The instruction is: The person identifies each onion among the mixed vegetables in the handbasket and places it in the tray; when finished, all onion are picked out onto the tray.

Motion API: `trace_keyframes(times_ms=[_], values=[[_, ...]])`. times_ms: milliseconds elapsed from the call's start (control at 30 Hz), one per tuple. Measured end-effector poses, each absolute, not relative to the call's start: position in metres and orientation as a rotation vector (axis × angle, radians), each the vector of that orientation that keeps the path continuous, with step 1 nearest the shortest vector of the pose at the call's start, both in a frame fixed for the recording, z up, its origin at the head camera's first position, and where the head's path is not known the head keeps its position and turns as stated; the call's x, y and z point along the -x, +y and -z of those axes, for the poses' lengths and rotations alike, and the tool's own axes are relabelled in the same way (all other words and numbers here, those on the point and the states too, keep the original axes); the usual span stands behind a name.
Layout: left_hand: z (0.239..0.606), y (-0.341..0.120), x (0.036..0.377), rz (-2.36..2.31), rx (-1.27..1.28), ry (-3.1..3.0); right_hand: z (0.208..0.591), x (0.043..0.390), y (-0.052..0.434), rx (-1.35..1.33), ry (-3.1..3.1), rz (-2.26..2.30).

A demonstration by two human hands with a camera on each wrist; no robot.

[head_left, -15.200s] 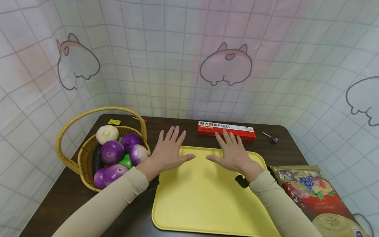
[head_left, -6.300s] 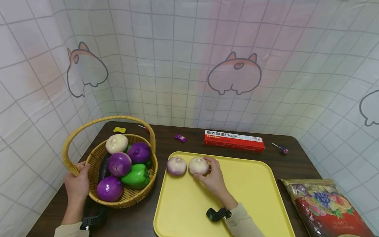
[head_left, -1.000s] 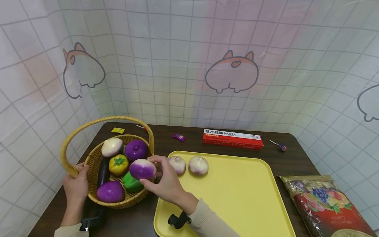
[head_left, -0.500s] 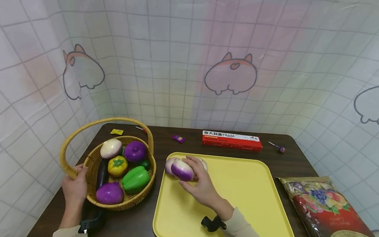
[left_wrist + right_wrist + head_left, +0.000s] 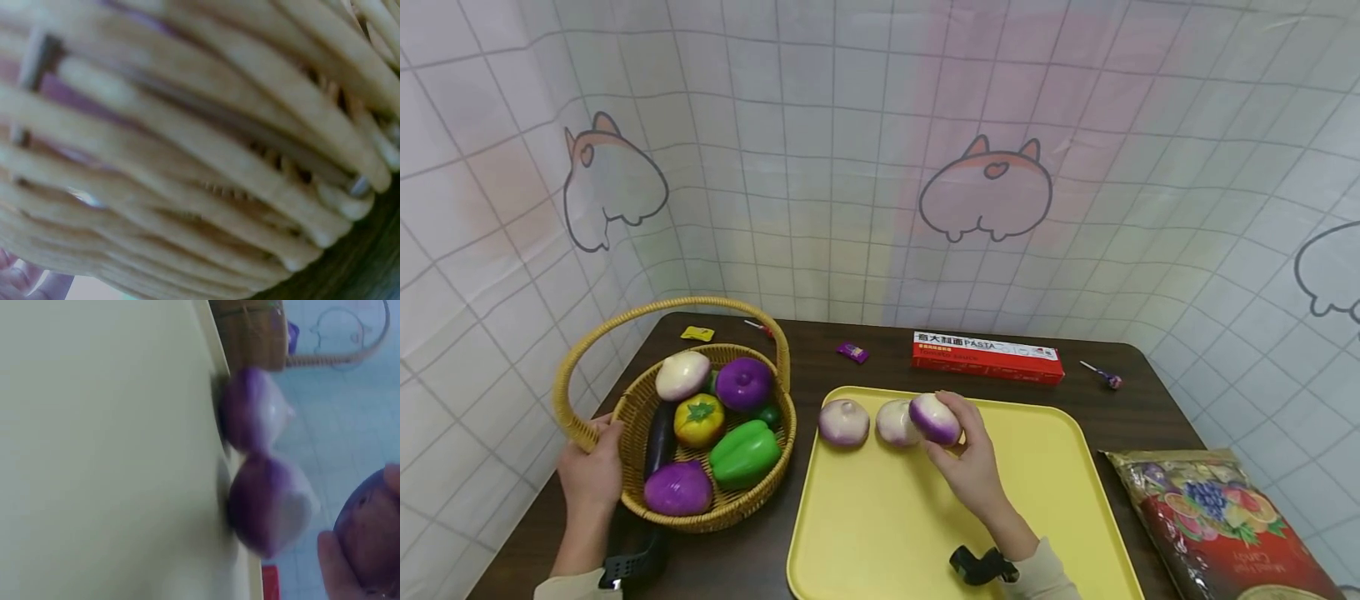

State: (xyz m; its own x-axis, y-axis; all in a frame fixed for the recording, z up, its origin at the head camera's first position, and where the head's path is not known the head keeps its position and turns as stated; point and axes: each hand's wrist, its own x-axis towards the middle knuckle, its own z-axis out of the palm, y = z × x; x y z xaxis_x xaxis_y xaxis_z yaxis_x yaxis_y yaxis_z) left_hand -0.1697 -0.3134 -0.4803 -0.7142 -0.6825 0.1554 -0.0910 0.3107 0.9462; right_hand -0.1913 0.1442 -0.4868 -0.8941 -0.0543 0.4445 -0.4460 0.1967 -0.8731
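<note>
In the head view my right hand (image 5: 973, 462) grips a purple-and-white onion (image 5: 936, 419) between thumb and fingers, raised over the yellow tray (image 5: 880, 525). Just left of it, a second onion (image 5: 895, 422) sits on the tray, partly covered by the held one. A third onion (image 5: 843, 422) rests at the tray's back left corner. My left hand (image 5: 591, 471) grips the wicker basket (image 5: 730, 517) on its left side, near the foot of the handle. Woven strands fill the left wrist view. The right wrist view shows the held onion (image 5: 374, 531) at its right edge.
Inside the basket are a green bell pepper (image 5: 745, 454), a yellow tomato-like vegetable (image 5: 699, 420), a dark eggplant (image 5: 661, 437) and several purple or white round vegetables. A red pasta box (image 5: 987, 358) lies behind the tray, a candy bag (image 5: 1225, 517) to its right, small candies (image 5: 852, 352) around.
My right hand has carried the onion from above the basket rightward, past the first onion on the tray, to beside the second. My left hand stays on the basket.
</note>
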Motion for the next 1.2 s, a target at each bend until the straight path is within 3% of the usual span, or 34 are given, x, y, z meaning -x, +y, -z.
trace_keyframes(times_ms=[267,433,600,1200], values=[[0.477,-0.314,0.168,1.440,-0.725,-2.067,0.496,0.201,0.167,-0.272,-2.098,-1.723],[0.477,-0.315,0.167,1.399,-0.739,-2.085,0.478,0.191,0.165,-0.126,-2.161,-1.635],[0.477,-0.317,0.169,1.414,-0.720,-2.077,0.495,0.201,0.171,0.053,-2.217,-1.676],[0.477,-0.313,0.169,1.424,-0.724,-2.066,0.517,0.210,0.178,0.124,-2.373,-1.538]])
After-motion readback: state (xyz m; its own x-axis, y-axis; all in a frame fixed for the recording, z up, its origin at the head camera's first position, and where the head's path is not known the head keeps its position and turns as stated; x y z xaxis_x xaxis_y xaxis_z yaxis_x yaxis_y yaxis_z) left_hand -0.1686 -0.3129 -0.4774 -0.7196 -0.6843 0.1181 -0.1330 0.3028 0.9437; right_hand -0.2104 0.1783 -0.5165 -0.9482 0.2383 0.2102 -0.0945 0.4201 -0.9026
